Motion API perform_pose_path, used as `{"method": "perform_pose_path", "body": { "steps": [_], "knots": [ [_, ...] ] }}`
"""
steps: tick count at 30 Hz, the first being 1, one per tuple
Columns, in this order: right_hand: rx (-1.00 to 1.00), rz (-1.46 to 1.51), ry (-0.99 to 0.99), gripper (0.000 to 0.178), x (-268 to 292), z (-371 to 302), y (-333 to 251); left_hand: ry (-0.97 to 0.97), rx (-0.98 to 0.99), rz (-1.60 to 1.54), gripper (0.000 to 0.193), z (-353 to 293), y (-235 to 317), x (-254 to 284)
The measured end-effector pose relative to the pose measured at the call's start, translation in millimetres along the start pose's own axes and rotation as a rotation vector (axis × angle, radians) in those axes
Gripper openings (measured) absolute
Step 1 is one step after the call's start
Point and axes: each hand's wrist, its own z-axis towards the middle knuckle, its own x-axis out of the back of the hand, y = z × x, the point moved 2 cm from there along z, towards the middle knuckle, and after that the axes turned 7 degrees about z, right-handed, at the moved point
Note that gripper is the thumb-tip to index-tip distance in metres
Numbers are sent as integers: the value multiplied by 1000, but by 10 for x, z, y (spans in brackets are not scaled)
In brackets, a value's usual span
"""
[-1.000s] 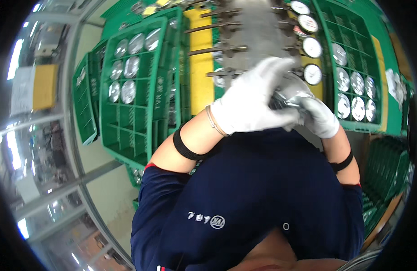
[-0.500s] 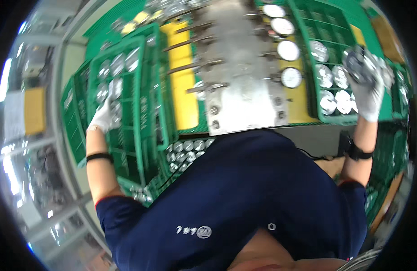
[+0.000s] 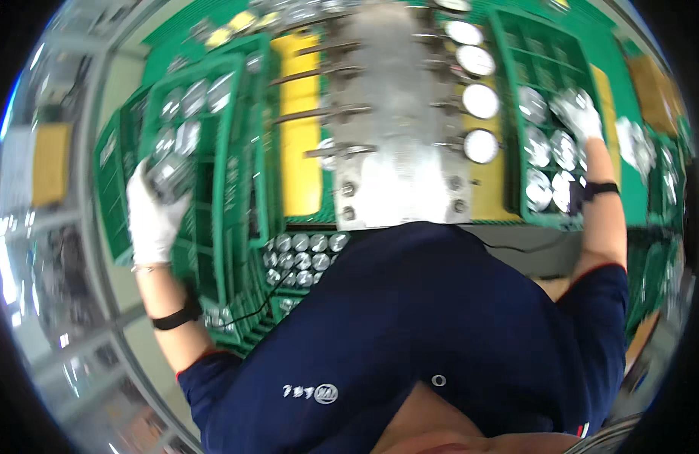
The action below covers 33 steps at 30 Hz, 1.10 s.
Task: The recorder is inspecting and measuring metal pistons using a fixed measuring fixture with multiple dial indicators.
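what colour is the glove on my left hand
White; the left glove shows best in the head view.

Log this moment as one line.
left hand: holding shiny metal part at left green crate | right hand: over metal parts in right green crate, grip unclear | between: metal fixture, dial gauges on its right

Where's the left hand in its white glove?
At left in the head view, the left hand holds a shiny metal part at the green crate's left edge.
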Motion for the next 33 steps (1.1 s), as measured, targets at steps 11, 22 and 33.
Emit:
{"method": "perform_pose_path", "body": {
  "steps": [11,22,33],
  "knots": [
    [-591,-237,1,88,-200,315,-441,128,105,-928,97,-542,1446,96],
    [-378,463,80,49,383,-536,-1505,-668,371,-2617,58,-543,1900,-307],
    [-168,987,108,31,394,-1392,-2513,-841,596,-2450,71,-303,2220,-396]
  ]
}}
